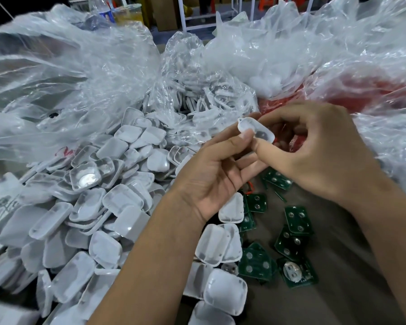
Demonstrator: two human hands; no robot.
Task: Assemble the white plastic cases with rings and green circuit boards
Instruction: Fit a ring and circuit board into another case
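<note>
Held up above the green circuit boards (pixel 298 219) on the desk, the white plastic case (pixel 256 132) is pinched at its rims by the left hand (pixel 211 177) and the right hand (pixel 319 148); it looks light, stiff and slick, so its edges seem the safest hold.

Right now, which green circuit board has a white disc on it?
The green circuit board nearest the bottom edge, lower right of the cluster; the others show only small silver dots.
</note>
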